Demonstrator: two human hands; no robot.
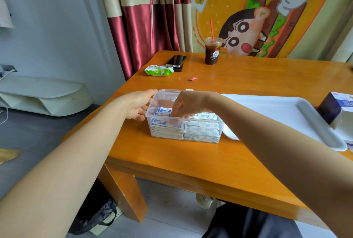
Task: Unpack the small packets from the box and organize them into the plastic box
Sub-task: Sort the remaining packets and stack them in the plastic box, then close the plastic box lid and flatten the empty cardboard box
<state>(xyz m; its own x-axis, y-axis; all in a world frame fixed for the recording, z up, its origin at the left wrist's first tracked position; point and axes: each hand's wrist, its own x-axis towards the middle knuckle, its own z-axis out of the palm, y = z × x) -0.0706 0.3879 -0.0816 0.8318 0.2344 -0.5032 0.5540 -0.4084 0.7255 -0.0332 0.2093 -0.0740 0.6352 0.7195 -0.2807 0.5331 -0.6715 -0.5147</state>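
- Your left hand [136,107] is gripping the plastic box [164,94] by its wall.
- Your right hand [184,108] is reaching among the packets [202,131], grip unclear.
- Pushing harder is risking toppling them.

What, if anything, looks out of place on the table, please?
A small red scrap lies alone on the table behind the plastic box, like litter. The top blue packets under the right hand lie askew.

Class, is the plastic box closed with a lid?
No, the plastic box is open-topped, and the right hand reaches inside among the packets.
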